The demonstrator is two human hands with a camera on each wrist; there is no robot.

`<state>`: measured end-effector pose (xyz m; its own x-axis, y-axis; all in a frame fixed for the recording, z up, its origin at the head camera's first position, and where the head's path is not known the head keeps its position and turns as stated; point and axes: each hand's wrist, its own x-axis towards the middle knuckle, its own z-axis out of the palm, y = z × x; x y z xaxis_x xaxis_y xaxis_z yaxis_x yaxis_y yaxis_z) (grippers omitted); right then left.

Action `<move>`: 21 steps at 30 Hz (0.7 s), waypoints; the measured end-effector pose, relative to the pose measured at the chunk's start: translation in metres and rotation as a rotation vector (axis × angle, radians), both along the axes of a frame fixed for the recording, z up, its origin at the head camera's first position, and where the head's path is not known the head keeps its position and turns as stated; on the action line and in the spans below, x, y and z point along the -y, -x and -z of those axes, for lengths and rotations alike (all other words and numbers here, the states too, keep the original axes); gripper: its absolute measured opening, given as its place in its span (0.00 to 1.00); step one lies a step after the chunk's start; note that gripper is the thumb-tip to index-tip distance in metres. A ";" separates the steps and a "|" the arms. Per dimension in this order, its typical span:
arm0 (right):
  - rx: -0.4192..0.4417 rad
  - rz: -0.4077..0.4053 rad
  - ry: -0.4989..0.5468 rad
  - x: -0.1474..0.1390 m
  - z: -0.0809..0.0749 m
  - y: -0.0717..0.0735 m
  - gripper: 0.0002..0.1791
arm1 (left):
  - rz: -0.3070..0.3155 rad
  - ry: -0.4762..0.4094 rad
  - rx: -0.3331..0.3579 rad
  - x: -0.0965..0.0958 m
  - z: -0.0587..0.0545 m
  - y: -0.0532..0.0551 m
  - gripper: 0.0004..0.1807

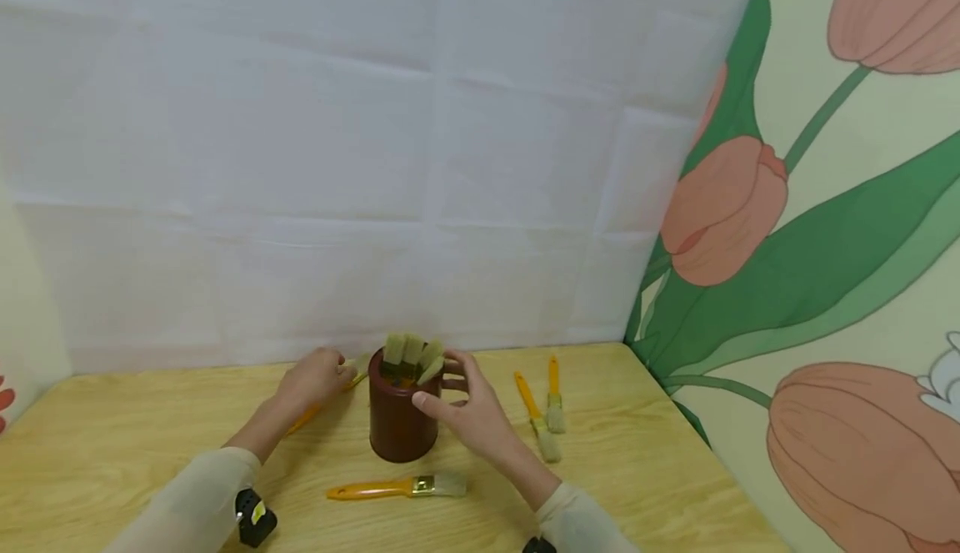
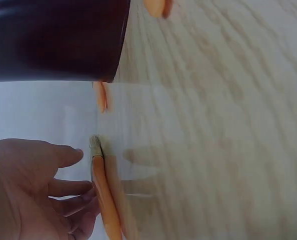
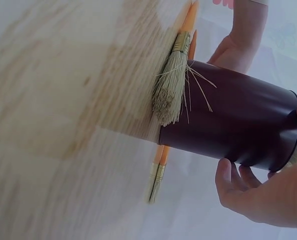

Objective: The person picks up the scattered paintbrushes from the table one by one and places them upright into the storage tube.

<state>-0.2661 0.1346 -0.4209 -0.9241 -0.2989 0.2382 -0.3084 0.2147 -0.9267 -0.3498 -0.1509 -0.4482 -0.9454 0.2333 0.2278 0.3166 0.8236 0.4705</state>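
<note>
A dark red cylindrical pot (image 1: 402, 428) stands upright on the table, holding several paintbrushes (image 1: 411, 353) with their pale bristles up. My right hand (image 1: 480, 419) grips the pot near its rim, thumb on the near side and fingers on the right, as the right wrist view (image 3: 263, 195) also shows. Left of the pot, my left hand (image 1: 311, 382) is at a paintbrush with an orange handle (image 2: 106, 200) lying on the table. Its fingertips are beside the handle, the thumb apart from it; whether they touch is unclear.
In front of the pot lies another paintbrush (image 1: 382, 489), bristles to the right. Two more, a longer brush (image 1: 534, 407) and a shorter brush (image 1: 554, 386), lie right of the pot. A white sheet (image 1: 337, 161) hangs behind the wooden table (image 1: 630, 486); a tulip-painted wall (image 1: 817, 286) stands right.
</note>
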 end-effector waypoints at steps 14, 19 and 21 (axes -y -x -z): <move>-0.013 -0.031 0.014 0.016 0.001 0.001 0.40 | -0.041 0.010 0.038 0.015 -0.004 -0.008 0.22; -0.004 -0.030 0.021 0.017 0.001 0.003 0.40 | -0.072 -0.033 0.103 0.017 -0.006 -0.006 0.15; 0.007 -0.028 0.023 0.017 0.001 0.003 0.40 | -0.100 -0.049 0.121 0.017 -0.006 -0.005 0.11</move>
<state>-0.2692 0.1181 -0.4217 -0.9169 -0.3194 0.2393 -0.3078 0.1843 -0.9334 -0.3447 -0.1675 -0.4421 -0.9845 0.1284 0.1192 0.1729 0.8234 0.5404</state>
